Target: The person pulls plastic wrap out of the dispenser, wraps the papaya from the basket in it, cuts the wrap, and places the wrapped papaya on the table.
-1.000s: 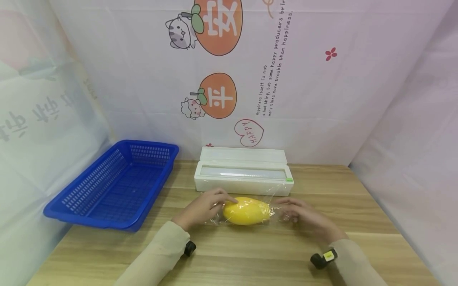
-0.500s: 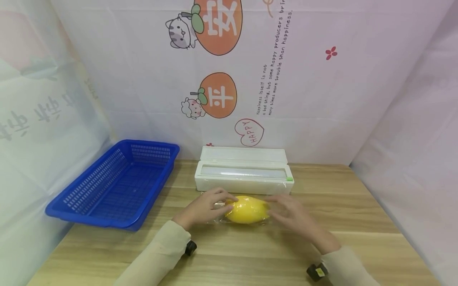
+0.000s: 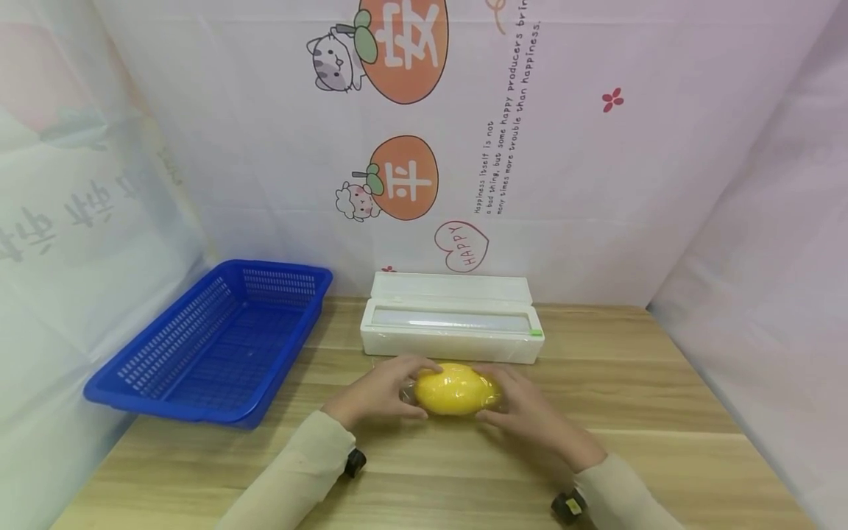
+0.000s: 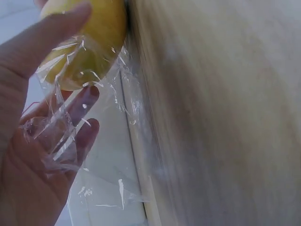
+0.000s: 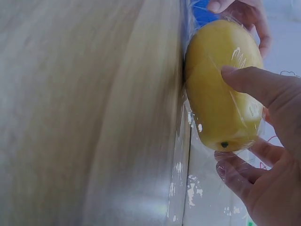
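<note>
A yellow mango [image 3: 453,389] wrapped in clear cling film lies on the wooden table, its dark stem spot showing in the right wrist view. My left hand [image 3: 384,390] holds its left end, thumb [image 4: 51,35] on the near side and fingers behind. Round the right end my right hand [image 3: 526,408] grips, with the thumb [image 5: 258,82] pressed on the film. Loose, crinkled cling film [image 4: 66,127] trails over the left palm. Just behind the mango stands a white cling film dispenser [image 3: 450,344], its lid raised.
A blue plastic basket [image 3: 301,346] with slotted sides stands at the left. The wooden tabletop [image 3: 629,383] is bounded by white printed cloth [image 3: 563,184] at the back and both sides. Black wrist cameras sit at both sleeves.
My right hand has moved left from the loose film onto the mango's right end. My left thumb has lowered to the mango's near side. The film ends beside it stick out less.
</note>
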### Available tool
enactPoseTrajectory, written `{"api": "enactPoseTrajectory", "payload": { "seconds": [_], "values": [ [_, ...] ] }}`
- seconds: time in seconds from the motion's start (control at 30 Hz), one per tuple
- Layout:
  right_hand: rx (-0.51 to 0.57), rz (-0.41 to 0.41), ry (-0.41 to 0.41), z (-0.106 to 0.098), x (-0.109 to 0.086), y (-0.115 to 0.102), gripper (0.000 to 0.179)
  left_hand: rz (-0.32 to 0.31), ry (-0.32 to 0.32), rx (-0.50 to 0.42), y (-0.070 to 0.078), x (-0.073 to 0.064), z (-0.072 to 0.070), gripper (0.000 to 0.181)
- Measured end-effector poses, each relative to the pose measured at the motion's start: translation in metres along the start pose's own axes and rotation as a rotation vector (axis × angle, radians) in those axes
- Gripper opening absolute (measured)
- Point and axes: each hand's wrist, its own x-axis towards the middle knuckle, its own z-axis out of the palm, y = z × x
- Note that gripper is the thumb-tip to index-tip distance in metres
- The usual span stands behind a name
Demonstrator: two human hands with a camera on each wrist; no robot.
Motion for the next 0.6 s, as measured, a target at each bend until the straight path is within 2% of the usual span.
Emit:
{"api": "enactPoseTrajectory", "payload": {
  "seconds": [0.27,0.5,0.6],
  "values": [
    [-0.008,0.006,0.001,0.000,-0.002,-0.004,0.068,0.017,0.018,0.012,0.002,-0.002,0.004,0.068],
    [0.006,0.008,-0.023,-0.006,-0.008,-0.008,0.066,0.057,0.017,-0.078,0.000,-0.005,0.006,0.069],
    [0.032,0.016,-0.042,-0.008,-0.010,-0.008,0.065,0.052,0.004,-0.145,0.004,-0.007,0.005,0.068]
  ]
}}
